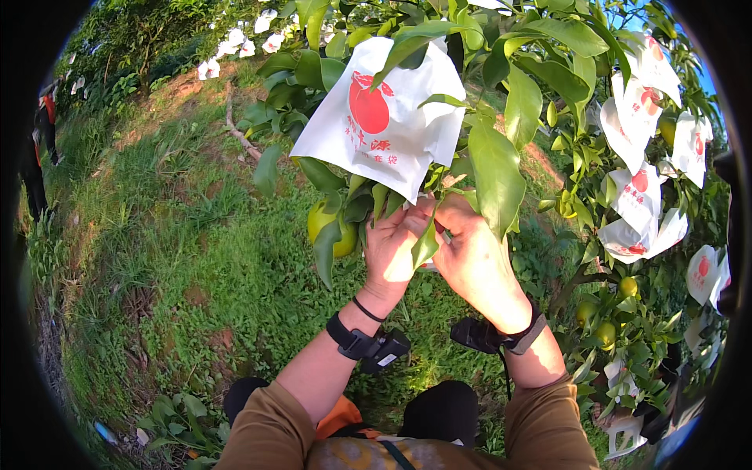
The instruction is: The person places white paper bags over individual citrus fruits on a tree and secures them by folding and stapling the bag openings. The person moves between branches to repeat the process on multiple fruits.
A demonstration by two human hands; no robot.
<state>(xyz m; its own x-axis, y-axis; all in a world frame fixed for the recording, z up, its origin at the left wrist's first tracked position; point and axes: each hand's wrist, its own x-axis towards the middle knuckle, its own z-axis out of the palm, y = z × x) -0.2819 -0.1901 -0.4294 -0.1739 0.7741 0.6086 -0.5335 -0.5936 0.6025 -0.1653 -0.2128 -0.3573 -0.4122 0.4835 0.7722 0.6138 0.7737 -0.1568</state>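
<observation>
A: How do you reckon that white paper fruit bag with the red round fruit print (384, 117) handles?

B: Light and thin, I'd judge. It creases and stands out in stiff folds, so it looks like coated paper that crumples easily and could tear if pulled hard. It hangs among the broad green leaves (501, 168) of the citrus tree, just above both hands, with its narrow mouth pointing down to them.

A: And the hands?

B: The left hand (392, 243) and the right hand (470, 251) meet at the bag's lower end, fingers curled in and pinched on the gathered paper neck. Both are closed on it, thumbs and fingertips pressed together. That neck is the place to take hold: the bunched paper is strongest there, and the body of the bag stays uncrushed.

A: Is there fruit inside?

B: I cannot tell. The paper is opaque, and the bag bulges only a little. A bare yellow-green round fruit (333, 229) hangs just to the left of the left hand, half behind a leaf; it would be firm, smooth and fairly heavy for its stem.

A: What else is hard to make out?

B: A leaf crosses between the two hands, hiding the bag's mouth and any tie or wire there. The stem under the paper is hidden too. Other white bags (638, 196) hang to the right, bent by the lens rim. The black wrist straps (352, 342) carry small devices, possibly sensors.
</observation>
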